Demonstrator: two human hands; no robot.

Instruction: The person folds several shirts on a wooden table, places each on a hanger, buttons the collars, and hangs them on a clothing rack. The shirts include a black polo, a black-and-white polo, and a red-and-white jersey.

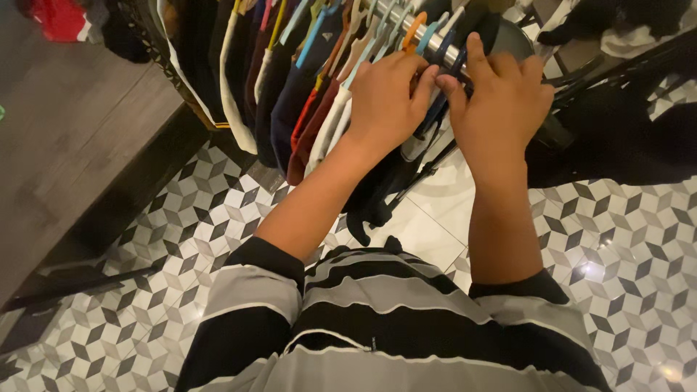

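A metal clothes rail (440,46) runs across the top of the head view, packed with garments (290,94) on coloured plastic hangers (414,30). My left hand (385,98) rests on the hangers near the rail, fingers curled among them. My right hand (501,101) sits just to its right, fingertips pinched on a dark hanger (444,94) with a black garment (377,192) hanging below. Whether the left hand grips a hanger is hidden by its fingers. My striped grey and black top (377,319) fills the bottom.
A grey wooden platform (65,138) rises at the left, with red cloth (58,18) on it. The floor has patterned black, grey and white tiles (632,247). Dark clothing (617,138) hangs or lies at the right.
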